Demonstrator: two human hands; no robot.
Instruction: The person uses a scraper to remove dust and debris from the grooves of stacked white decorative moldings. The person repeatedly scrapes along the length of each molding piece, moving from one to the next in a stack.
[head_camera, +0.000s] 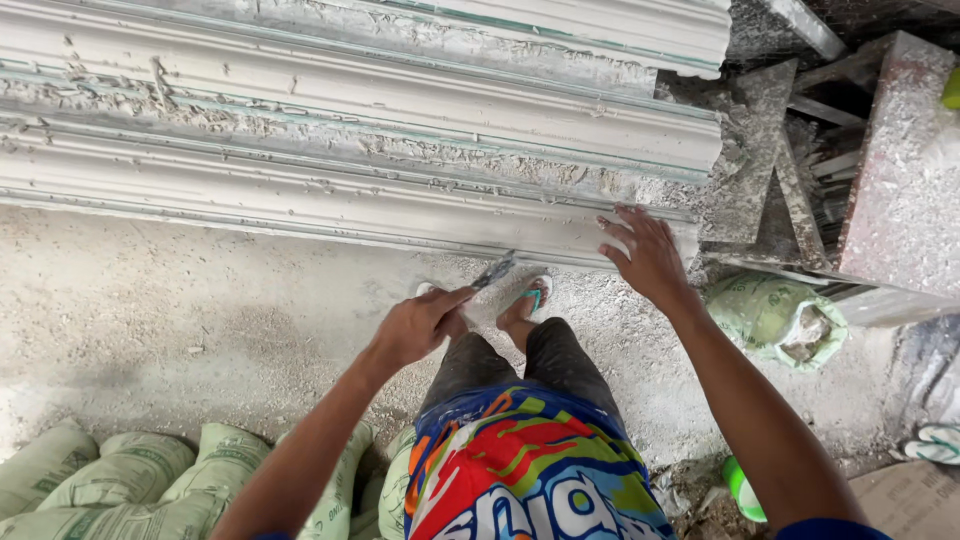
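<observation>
My left hand (420, 325) grips a small metal scraper (494, 270), its blade pointing up at the lower edge of the nearest white plaster cornice moulding (300, 200). My right hand (643, 255) rests with fingers spread on the right end of that same moulding. Several long plaster mouldings (400, 90) lie stacked side by side, running left to right. Below my hands I see my dusty dark trousers, a colourful shirt and one foot in a green flip-flop (530, 297).
Green sacks (120, 480) lie piled at the lower left. An open green sack (785, 320) sits at the right, beside dusty metal frames (800, 190). A green object (742, 490) and a sandal (935, 443) lie at the lower right. Plaster dust covers the floor.
</observation>
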